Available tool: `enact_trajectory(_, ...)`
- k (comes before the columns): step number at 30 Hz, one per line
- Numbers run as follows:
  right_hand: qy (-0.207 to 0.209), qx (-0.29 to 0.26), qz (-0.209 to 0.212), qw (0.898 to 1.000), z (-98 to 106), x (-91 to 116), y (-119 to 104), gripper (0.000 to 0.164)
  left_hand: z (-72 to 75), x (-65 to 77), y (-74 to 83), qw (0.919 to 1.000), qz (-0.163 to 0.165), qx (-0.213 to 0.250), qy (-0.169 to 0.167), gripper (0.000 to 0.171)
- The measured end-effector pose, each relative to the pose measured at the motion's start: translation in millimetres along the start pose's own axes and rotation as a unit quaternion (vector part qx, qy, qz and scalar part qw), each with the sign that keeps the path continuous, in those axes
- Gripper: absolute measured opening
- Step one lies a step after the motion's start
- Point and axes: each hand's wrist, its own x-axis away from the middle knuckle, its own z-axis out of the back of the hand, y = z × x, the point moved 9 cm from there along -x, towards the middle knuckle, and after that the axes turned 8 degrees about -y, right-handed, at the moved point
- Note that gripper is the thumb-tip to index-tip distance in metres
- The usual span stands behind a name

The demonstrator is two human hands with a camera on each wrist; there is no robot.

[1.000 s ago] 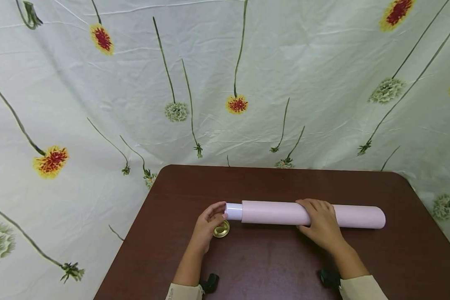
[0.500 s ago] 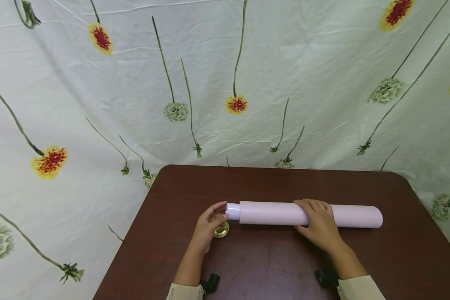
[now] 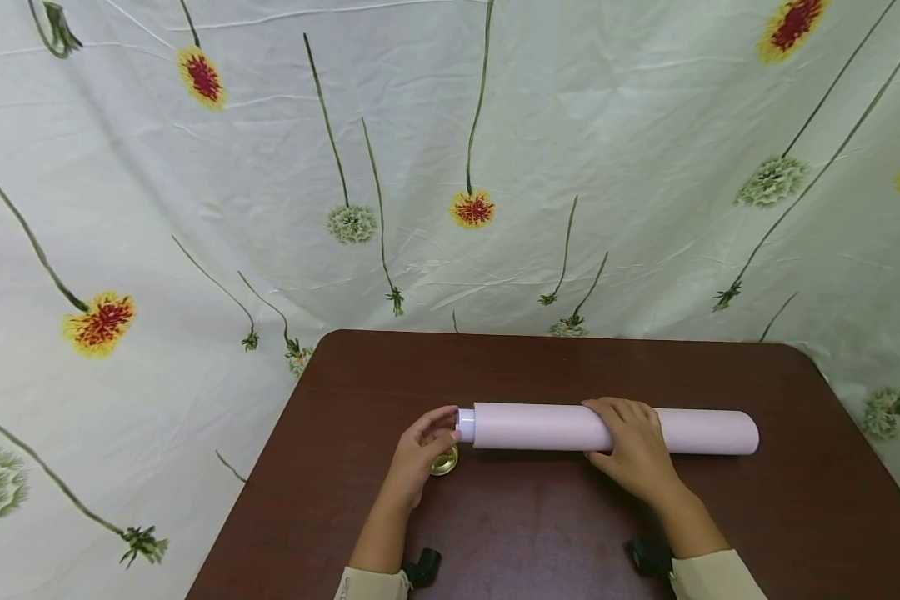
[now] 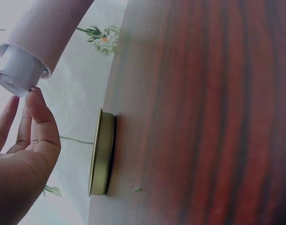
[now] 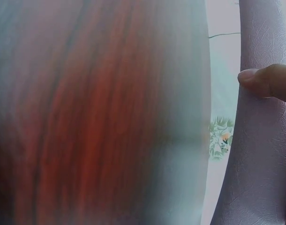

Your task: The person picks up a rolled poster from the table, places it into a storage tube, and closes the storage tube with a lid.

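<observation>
A long pale pink tube [image 3: 547, 426] lies crosswise above the table, its surface finely creased in the right wrist view. From its left end sticks a short length of glossy white roll [image 3: 466, 425]. My left hand [image 3: 414, 454] pinches the roll's outer end between thumb and fingertips. Around the tube's middle, my right hand [image 3: 636, 450] grips from above, its thumb [image 5: 258, 82] pressed along the near side. Just below the left fingers rests a round brass-coloured cap [image 3: 444, 461]; the left wrist view shows the cap's rim and short side wall [image 4: 103, 152].
The dark reddish-brown wooden table [image 3: 525, 517] has rounded far corners. Behind it hangs a pale cloth [image 3: 270, 167] printed with flowers. Dark wrist-worn devices, such as the left one [image 3: 422, 568], sit by both cuffs.
The pink tube has shifted left with my right hand, while the left hand has edged slightly right. Less of the white roll shows outside the tube. The brass cap stays put.
</observation>
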Motion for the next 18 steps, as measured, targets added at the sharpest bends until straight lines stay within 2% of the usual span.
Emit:
enact_trajectory(10, -0.003, 0.002, 0.003, 1.000, -3.6, -0.9, -3.8, 0.077, -1.8, 0.0, -0.1, 1.0000, 0.005, -0.007, -0.002, 0.043)
enact_trajectory(18, -0.005, -0.001, 0.003, 1.000, -4.7, -1.9, -6.8, 0.077, -0.7, -0.8, 0.3, 0.9992, 0.001, -0.040, 0.004, 0.042)
